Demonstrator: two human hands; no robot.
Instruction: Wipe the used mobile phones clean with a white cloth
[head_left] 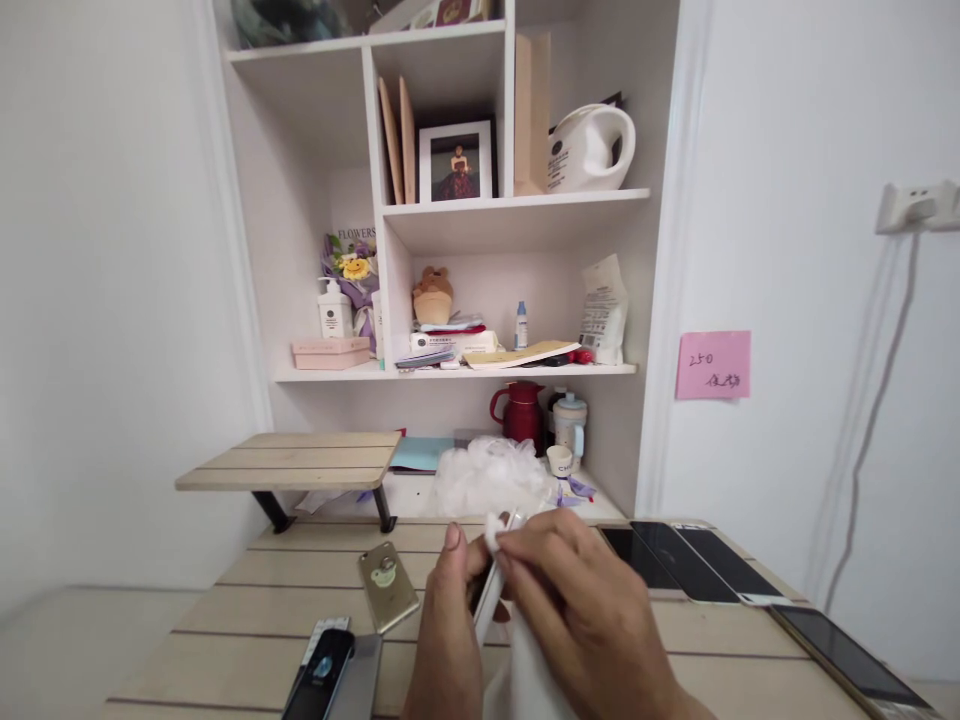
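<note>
In the head view, my left hand (450, 625) holds a slim white-edged slab (489, 600), seen nearly edge-on, that looks like a phone. Its thumb points up along the near side, and the other fingers wrap behind. My right hand (585, 600) is closed at the slab's upper end, pinching a small white wad (493, 530) like cotton or tissue against it. Below the right hand hangs white soft material (529, 670); whether it joins the wad is hidden. A gold phone (388, 586) with a ring on its back lies left of my hands.
Several dark-screened phones (694, 563) lie at the right. A black phone (321, 672) rests at the front left on a grey slab. Behind my hands sits crumpled clear plastic (487, 475). A small raised wooden stand (292, 462) is at the left, before white shelves (457, 374).
</note>
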